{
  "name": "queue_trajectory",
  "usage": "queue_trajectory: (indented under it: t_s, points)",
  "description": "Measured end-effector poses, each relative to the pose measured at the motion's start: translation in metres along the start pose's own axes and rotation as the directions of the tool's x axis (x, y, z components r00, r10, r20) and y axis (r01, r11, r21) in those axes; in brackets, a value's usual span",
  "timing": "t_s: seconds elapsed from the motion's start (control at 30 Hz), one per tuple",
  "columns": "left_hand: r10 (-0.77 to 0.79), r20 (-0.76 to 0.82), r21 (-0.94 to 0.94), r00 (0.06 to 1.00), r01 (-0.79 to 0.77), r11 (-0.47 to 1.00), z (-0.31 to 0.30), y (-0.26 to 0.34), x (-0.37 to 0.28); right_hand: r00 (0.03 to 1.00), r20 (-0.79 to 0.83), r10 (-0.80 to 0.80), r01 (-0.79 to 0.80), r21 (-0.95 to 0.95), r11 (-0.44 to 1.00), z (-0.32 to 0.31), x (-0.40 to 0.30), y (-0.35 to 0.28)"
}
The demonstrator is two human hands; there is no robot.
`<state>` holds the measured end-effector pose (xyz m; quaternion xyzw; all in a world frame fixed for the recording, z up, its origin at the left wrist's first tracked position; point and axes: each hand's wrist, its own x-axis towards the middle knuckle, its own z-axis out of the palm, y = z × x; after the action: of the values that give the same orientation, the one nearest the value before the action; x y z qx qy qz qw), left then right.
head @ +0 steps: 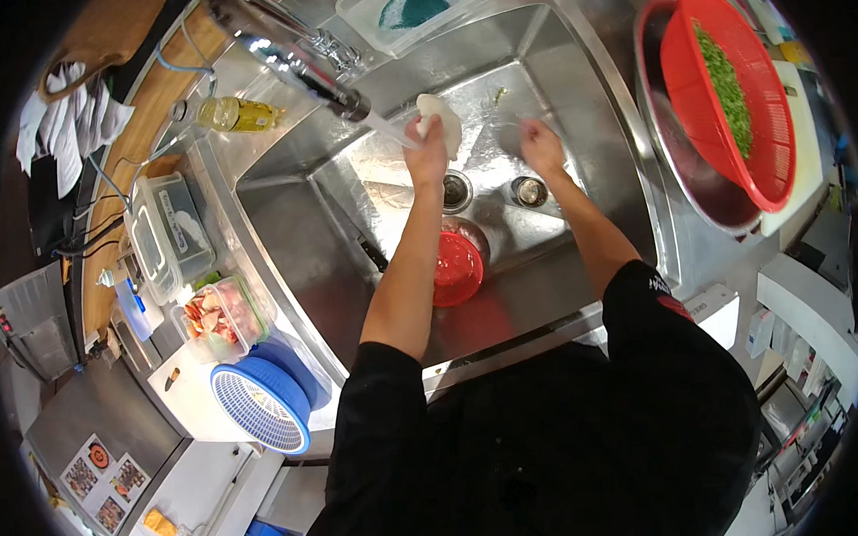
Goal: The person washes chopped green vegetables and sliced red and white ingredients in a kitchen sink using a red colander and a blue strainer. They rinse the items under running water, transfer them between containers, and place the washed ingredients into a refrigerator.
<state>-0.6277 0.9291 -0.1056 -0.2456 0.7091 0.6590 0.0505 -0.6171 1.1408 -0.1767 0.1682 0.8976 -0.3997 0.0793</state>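
Note:
My left hand [427, 149] grips a pale, rounded, floppy-looking piece [443, 126], whose kind I cannot make out. It is held up over a stainless steel sink [314, 222]. From the chrome faucet [309, 74], a stream of water [390, 130] falls at the fingers of that hand. Farther right over the basin, my right hand [540, 149] is blurred by motion. A grey smear lies beside its fingers, so whether it holds anything is unclear. Below the hands are a drain [457, 190] and a round metal fitting [529, 191].
Inside the sink sit a red plastic bowl [459, 270] and a black-handled knife [373, 254]. A red colander [772, 135] with chopped greens [724, 87] rests on a steel bowl [652, 62] at right. At left stand an oil bottle [238, 114], a tub of raw meat [222, 318] and a blue basket [264, 408].

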Motion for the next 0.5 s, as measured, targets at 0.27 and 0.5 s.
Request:
queue_trajectory:
  t_s: [0.27,0.5]
  points:
    - [0.236,0.207,0.552,0.949,-0.313,0.773,-0.03,0.037,0.012,0.974,0.213,0.078,-0.04,-0.178,0.983,0.098,-0.062,0.108]
    - [-0.001,0.124,0.531,0.992,-0.066,0.845,-0.047,0.069,-0.02,0.95,0.269,0.16,-0.196,0.109,0.975,0.168,-0.041,-0.015]
